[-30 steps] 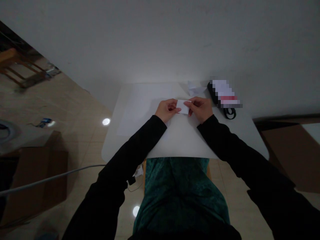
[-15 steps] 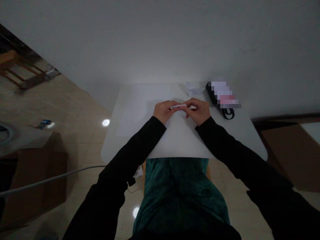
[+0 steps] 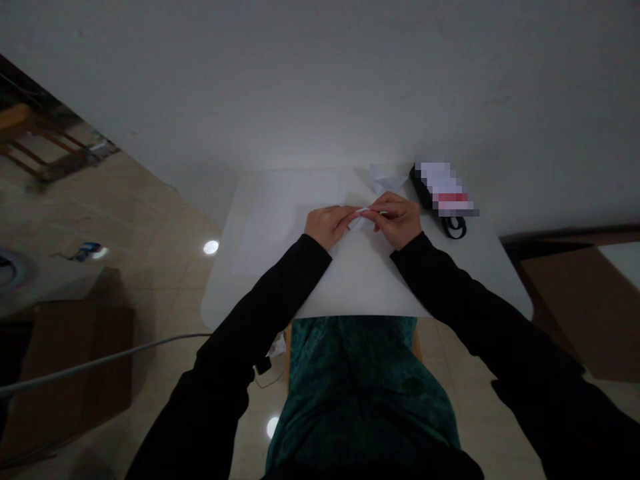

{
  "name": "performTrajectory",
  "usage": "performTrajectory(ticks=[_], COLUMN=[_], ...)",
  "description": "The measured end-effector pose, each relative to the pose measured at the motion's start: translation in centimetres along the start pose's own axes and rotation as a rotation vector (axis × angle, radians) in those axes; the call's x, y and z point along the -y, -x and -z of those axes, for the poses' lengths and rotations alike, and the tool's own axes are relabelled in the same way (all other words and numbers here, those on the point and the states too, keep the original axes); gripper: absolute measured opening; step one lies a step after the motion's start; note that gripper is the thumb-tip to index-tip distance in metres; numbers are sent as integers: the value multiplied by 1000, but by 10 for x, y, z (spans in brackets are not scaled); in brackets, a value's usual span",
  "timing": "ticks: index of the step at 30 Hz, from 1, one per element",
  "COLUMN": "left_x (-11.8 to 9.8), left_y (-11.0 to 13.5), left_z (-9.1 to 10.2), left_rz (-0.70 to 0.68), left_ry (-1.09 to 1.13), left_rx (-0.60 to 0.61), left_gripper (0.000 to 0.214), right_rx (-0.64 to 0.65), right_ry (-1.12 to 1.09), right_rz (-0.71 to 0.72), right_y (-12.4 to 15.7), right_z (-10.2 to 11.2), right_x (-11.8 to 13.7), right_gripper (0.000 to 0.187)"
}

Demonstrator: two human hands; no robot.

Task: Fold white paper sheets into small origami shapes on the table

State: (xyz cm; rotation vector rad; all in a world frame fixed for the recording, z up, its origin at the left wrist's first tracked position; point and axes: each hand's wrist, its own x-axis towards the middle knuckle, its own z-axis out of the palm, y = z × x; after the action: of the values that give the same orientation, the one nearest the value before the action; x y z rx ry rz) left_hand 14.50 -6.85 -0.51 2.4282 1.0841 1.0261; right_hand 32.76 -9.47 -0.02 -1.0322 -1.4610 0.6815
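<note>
Between my two hands, just above the white table [image 3: 365, 287], is a small folded piece of white paper [image 3: 358, 223]. My left hand [image 3: 330, 224] pinches its left side between thumb and fingers. From the other side my right hand [image 3: 399, 219] pinches it too, and the fingertips of both hands almost meet. Fingers cover much of the paper, so its full shape is hidden. A flat white sheet [image 3: 280, 220] lies on the table to the left of my hands. Behind my right hand sits another folded white paper piece [image 3: 387, 180].
A black case with a strap [image 3: 454, 227] lies at the table's back right, its top blurred out. The wall [image 3: 320, 87] rises directly behind the table. Cardboard boxes [image 3: 80, 360] stand on the floor at left and right. A grey cable [image 3: 115, 353] runs in from the left.
The fingertips have drawn closer together on the paper. It showed as a narrow flat strip before; now a flap of it hangs lower between the hands.
</note>
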Motion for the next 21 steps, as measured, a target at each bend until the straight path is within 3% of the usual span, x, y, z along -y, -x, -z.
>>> performTrajectory(ticks=[3, 9, 12, 17, 21], left_x=[-4, -7, -6, -4, -1], left_y=[0, -5, -6, -7, -6], left_z=[-1, -5, -7, -7, -4], left_rz=[26, 243, 281, 269, 177], left_ry=[67, 356, 449, 361, 206], left_rx=[-25, -211, -167, -113, -127], left_gripper=[32, 34, 34, 32, 26], right_rx=[-15, -9, -14, -54, 52], right_ry=[24, 31, -26, -86, -84], right_rz=[-12, -169, -224, -217, -270], right_y=[0, 1, 1, -1, -3], right_z=[0, -5, -5, -3, -1], right_x=[1, 3, 4, 4, -2], right_gripper=[20, 27, 33, 40, 41])
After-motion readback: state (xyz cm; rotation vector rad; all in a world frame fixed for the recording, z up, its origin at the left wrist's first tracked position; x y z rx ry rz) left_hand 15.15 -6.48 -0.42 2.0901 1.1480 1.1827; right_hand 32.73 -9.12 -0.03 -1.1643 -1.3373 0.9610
